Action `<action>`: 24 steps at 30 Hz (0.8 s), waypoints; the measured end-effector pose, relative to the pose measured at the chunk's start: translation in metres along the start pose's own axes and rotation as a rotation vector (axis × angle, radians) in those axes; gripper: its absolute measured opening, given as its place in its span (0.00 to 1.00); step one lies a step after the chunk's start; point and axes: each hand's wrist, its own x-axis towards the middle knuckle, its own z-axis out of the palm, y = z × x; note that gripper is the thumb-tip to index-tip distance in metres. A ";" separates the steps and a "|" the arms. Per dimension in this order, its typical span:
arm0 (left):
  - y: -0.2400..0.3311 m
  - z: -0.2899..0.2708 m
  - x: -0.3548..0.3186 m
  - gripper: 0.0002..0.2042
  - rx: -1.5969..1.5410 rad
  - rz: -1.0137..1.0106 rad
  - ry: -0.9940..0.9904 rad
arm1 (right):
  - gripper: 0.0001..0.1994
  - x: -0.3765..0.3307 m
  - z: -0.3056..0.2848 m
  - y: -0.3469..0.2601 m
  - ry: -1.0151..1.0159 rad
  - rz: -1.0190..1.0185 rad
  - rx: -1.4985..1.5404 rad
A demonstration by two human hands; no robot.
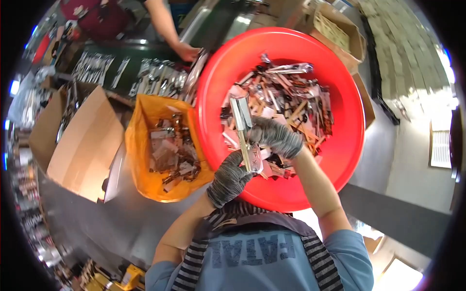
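Grey worktop (pixel 145 218) | red basin (pixel 340 145) heaped with packets | cardboard box (pixel 87 145) far left | orange bag (pixel 141 160) of packets between box and basin | left hand (pixel 229 178), gloved, closed on lower end of packet (pixel 244 128) | right hand (pixel 274 137), gloved, closed on its middle, above basin | co-worker's hand (pixel 187 51) at top.

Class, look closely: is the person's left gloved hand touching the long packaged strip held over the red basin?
Touching. The head view shows the left hand gripping the lower end of the packaged strip, fingers wrapped around it.
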 end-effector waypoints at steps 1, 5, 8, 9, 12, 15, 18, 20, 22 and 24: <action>0.001 0.008 0.003 0.12 -0.030 -0.005 -0.089 | 0.20 -0.008 -0.006 0.025 0.044 -0.048 0.070; -0.044 0.019 -0.007 0.19 0.396 0.034 -0.698 | 0.19 -0.039 -0.024 0.049 0.220 -0.120 0.244; -0.041 0.024 0.057 0.24 -0.659 -0.453 -0.416 | 0.17 -0.057 -0.038 0.045 0.132 -0.140 0.562; -0.037 0.031 0.070 0.24 -0.753 -0.438 -0.319 | 0.16 -0.056 -0.045 0.056 0.055 -0.218 0.488; -0.023 0.067 0.110 0.20 -1.254 -0.576 -0.187 | 0.13 -0.066 -0.055 0.056 0.087 -0.149 -0.012; -0.051 0.079 0.123 0.17 -1.501 -0.695 -0.184 | 0.14 -0.078 -0.058 0.067 0.087 -0.206 0.367; -0.044 0.083 0.127 0.17 -1.563 -0.743 -0.153 | 0.15 -0.095 -0.078 0.078 0.024 -0.375 -0.055; -0.033 0.085 0.127 0.17 -1.520 -0.667 -0.157 | 0.16 -0.097 -0.078 0.072 0.008 -0.157 0.139; -0.035 0.087 0.124 0.17 -1.555 -0.697 -0.153 | 0.15 -0.105 -0.078 0.063 0.019 -0.174 0.027; -0.034 0.087 0.122 0.17 -1.537 -0.729 -0.100 | 0.13 -0.105 -0.079 0.068 0.018 -0.273 -0.040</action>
